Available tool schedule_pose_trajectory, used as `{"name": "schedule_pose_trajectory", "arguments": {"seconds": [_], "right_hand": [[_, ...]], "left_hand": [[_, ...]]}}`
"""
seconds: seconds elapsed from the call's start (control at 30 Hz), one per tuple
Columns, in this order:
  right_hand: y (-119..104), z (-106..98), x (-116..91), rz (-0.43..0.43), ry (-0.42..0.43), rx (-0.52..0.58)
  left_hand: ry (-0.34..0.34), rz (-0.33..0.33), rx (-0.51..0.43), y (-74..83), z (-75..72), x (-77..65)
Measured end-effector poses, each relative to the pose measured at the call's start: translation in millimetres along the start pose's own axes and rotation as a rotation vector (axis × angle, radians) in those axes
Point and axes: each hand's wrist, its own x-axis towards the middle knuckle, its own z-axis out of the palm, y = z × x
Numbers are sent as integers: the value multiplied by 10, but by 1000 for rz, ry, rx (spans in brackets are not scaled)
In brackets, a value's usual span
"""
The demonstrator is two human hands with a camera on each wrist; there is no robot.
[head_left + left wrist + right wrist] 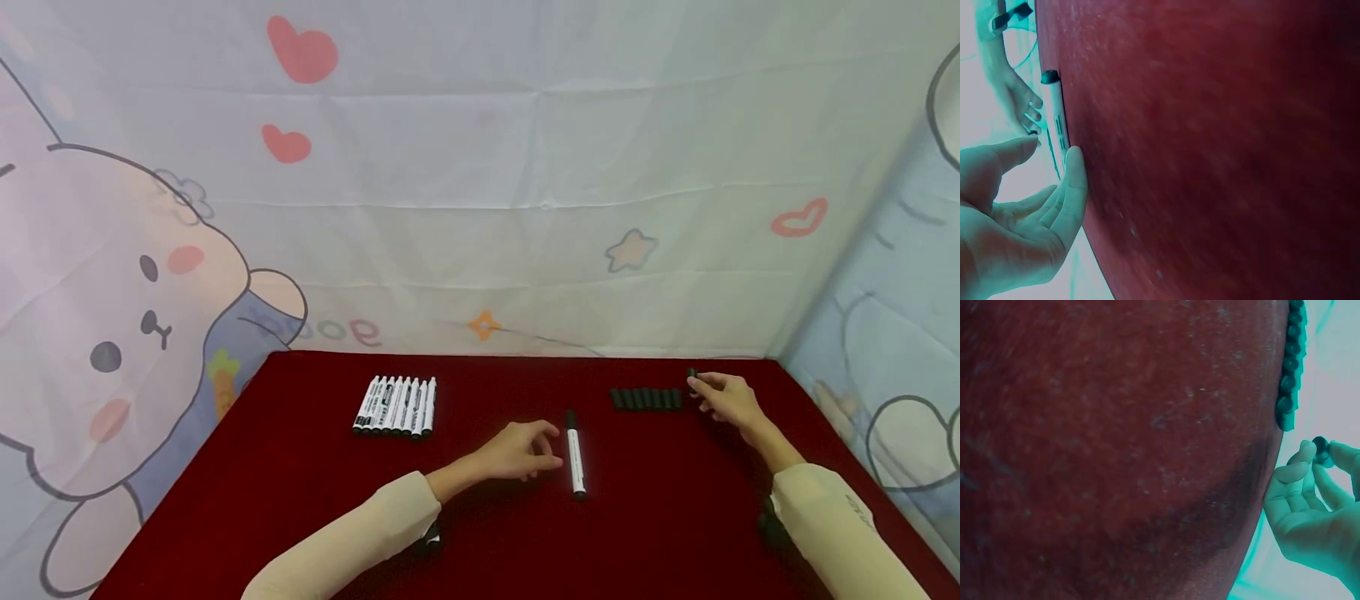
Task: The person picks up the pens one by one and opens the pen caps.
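Note:
My left hand (pixel 519 451) is just left of a white marker (pixel 576 462) with a black cap, which lies on the red cloth. Its fingers are loosely bent, with a gap between thumb and fingertips and nothing held; the left wrist view has the marker (pixel 1057 119) just beyond them. At the back right, my right hand (pixel 726 400) pinches a black marker cap (pixel 1321 451) between thumb and fingers. That cap is at the right end of a row of several black caps (pixel 647 400), apart from the row.
Several white markers (pixel 395 407) without caps lie side by side at the back left. A dark and white object (pixel 431 535) is partly hidden by the left sleeve. Something dark (pixel 771 525) shows beside the right sleeve. A printed curtain (pixel 480 167) hangs behind the red table.

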Motion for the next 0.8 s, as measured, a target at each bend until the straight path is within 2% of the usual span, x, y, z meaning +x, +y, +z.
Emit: {"name": "schedule_pose_trajectory", "arguments": {"seconds": [0.23, 0.4, 0.6, 0.7, 0.8], "right_hand": [[102, 48, 6, 60, 21, -5], [85, 89, 7, 41, 36, -62], [46, 144, -20, 23, 69, -185], [37, 152, -17, 6, 63, -208], [34, 153, -15, -5, 54, -216]], "left_hand": [[35, -31, -8, 100, 102, 153], [58, -84, 84, 157, 157, 246], [112, -199, 155, 217, 268, 320], [141, -239, 201, 267, 308, 336], [133, -273, 267, 327, 328, 330]]}}
